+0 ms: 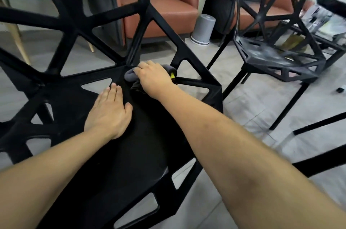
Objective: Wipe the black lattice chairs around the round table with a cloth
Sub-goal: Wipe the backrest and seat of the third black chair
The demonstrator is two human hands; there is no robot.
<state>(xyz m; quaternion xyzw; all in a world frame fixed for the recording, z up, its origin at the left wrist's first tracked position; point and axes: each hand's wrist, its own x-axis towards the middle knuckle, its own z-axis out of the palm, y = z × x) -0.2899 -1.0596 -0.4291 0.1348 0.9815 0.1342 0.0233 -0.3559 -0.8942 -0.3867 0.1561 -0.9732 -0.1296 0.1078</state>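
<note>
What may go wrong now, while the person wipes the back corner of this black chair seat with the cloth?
1. The right hand presses the gray cloth beside triangular holes in the near chair; a loose fold or a fingertip might slip into one and snag.
2. The left hand lies flat on the seat; leaning hard there might shift the chair on the tiled floor.
3. The second chair looks dusty and could be forgotten.

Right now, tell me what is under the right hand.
A bunched grey cloth with a yellow tag lies under the right hand, pressed on the near black lattice chair seat at the backrest joint. The hand covers most of the cloth.
</note>
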